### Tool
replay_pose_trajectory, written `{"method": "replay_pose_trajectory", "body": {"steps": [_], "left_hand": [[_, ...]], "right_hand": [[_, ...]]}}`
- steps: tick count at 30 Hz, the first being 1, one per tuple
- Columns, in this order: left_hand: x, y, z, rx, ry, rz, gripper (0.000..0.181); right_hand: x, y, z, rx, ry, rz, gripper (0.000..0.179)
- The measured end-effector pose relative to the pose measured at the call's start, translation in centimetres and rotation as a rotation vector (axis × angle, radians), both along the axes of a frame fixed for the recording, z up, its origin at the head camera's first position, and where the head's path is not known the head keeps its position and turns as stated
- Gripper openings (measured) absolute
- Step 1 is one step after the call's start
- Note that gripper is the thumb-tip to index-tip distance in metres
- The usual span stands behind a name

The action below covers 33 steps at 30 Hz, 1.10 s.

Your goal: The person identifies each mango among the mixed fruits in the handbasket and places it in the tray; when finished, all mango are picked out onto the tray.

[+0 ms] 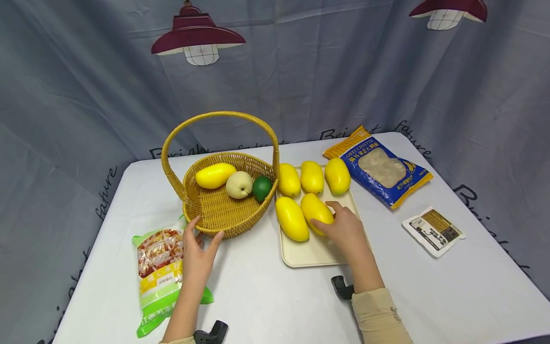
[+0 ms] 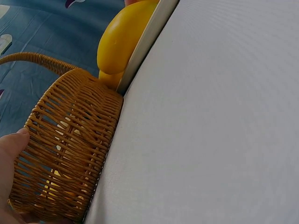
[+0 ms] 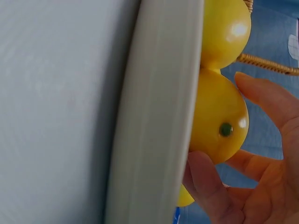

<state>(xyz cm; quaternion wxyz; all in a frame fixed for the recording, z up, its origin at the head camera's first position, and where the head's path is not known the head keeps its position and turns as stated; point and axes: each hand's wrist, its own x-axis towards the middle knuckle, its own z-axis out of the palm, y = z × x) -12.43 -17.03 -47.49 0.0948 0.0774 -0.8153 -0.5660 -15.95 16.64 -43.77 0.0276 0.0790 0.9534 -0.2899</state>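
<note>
My right hand (image 1: pixel 345 229) holds a yellow toy mango (image 1: pixel 315 210) between thumb and fingers at the front of a cream tray (image 1: pixel 315 257). In the right wrist view, the dark stem dot of this mango (image 3: pixel 217 112) faces the camera, with the thumb on one side and fingers on the other. A second mango (image 1: pixel 292 219) touches it on the left. My left hand (image 1: pixel 198 258), thumb and fingers spread, touches the front rim of a handled wicker basket (image 1: pixel 232 231). Inside the basket lie a mango (image 1: pixel 216 175), a pale round fruit (image 1: pixel 239 185) and a dark green fruit (image 1: pixel 261 188).
Three more mangoes, one of them the middle mango (image 1: pixel 312 177), line the tray's back. A blue pasta bag (image 1: pixel 378 167) lies right of the tray, with a small white packet (image 1: pixel 434 231) in front. Beneath the left forearm lies a green-edged food bag (image 1: pixel 159 272). Curtains hang behind the table.
</note>
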Motion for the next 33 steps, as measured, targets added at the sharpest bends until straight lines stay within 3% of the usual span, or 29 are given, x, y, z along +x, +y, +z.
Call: {"method": "replay_pose_trajectory", "body": {"steps": [13, 22, 29, 33], "left_hand": [[-0.1, 0.0, -0.1, -0.009, 0.010, -0.002, 0.080], [-0.1, 0.0, -0.1, -0.019, 0.011, 0.006, 0.079], [-0.1, 0.0, 0.0, -0.015, -0.002, -0.002, 0.080], [0.0, 0.0, 0.0, -0.018, -0.011, 0.001, 0.081]], "right_hand": [[0.3, 0.0, 0.3, 0.005, -0.023, 0.022, 0.082], [0.8, 0.2, 2.6, 0.010, -0.030, 0.014, 0.084], [1.4, -0.6, 4.8, 0.019, 0.082, 0.037, 0.082], [1.0, -1.8, 6.0, -0.034, 0.171, 0.081, 0.078]]}}
